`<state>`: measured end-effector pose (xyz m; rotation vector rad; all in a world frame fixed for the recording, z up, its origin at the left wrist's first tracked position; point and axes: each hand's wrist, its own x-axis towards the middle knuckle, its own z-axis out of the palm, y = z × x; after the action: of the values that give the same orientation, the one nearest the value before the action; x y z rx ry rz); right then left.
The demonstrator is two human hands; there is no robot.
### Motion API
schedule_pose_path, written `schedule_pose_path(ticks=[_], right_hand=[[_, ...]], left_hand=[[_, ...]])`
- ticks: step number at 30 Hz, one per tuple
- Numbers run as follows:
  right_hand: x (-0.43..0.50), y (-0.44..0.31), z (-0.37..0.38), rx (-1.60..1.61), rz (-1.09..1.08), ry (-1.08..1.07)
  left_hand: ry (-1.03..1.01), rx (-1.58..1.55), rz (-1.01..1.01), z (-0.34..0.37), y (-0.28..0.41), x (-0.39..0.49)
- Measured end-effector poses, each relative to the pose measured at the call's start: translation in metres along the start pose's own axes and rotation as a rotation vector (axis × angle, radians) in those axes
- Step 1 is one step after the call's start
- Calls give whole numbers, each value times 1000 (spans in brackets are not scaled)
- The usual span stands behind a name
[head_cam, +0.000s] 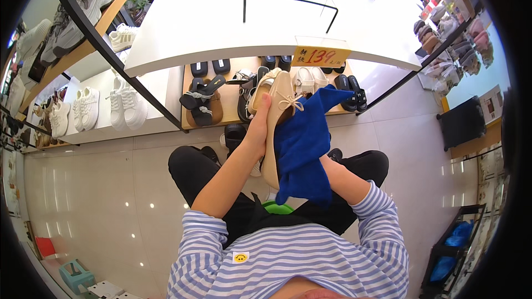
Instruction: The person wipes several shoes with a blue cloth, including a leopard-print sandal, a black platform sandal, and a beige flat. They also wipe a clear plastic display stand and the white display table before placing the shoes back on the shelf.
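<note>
My left hand [262, 126] grips a beige ballet flat [271, 149] with a thin bow, its toe pointing away from me. Another cream shoe [258, 96] shows beside the toe; whether my left hand holds it too, I cannot tell. A blue cloth [305, 137] drapes over my right hand [327, 167] and lies against the flat's opening and side. Only the wrist shows clearly there, and the fingers are covered by the cloth.
A white display shelf [199, 29] with a yellow price sign [320, 56] juts out ahead. Below it, sandals [203, 91] fill a low wooden platform [226, 121]. White sneakers [129, 106] line the left. A green seat [277, 207] shows beneath me; a teal stool [77, 276] stands lower left.
</note>
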<state>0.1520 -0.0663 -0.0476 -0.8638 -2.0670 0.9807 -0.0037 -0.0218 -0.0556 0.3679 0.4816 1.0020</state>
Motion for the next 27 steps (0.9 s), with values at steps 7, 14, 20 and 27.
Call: schedule_pose_path(ticks=[7, 14, 20, 27], right_hand=[[33, 14, 17, -524, -140, -91], [31, 15, 25, 91, 292, -276], [21, -4, 30, -428, -77, -69], [50, 12, 15, -145, -24, 15]], left_hand=[[72, 0, 169, -13, -23, 12], [213, 559, 584, -33, -16, 14], [127, 203, 348, -40, -11, 11], [245, 261, 333, -32, -9, 19]])
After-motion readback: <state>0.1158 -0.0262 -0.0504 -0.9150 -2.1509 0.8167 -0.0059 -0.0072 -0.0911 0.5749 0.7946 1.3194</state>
